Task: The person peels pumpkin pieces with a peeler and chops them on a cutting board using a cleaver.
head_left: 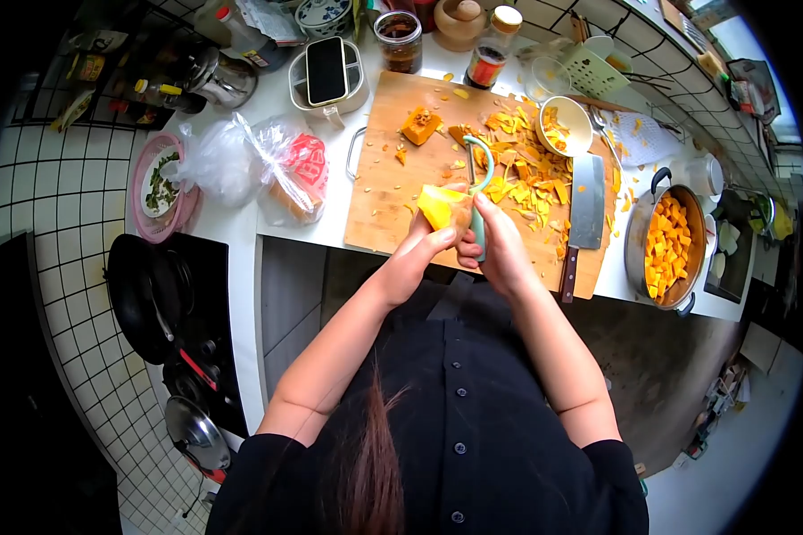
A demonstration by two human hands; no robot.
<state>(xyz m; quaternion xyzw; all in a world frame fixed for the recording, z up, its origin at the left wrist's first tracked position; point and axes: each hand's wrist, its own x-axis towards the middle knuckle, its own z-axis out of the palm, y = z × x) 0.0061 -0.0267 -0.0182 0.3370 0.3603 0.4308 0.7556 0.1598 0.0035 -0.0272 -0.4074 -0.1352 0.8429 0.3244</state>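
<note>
My left hand is closed around a pumpkin piece, its yellow flesh showing and some skin on the right side. A light green peeler is gripped in my right hand, its curved head beside the far right of the piece. Both hands are over the near edge of a wooden cutting board. On the board lie an orange pumpkin chunk with seeds and a spread of pumpkin peelings. A cleaver rests on the right, its handle pointing toward me.
A cream bowl with peelings sits at the board's far right. Right of the board stands a metal pot of cubed pumpkin. Plastic bags, a phone on a container, and jars line the left and back. A wok is left.
</note>
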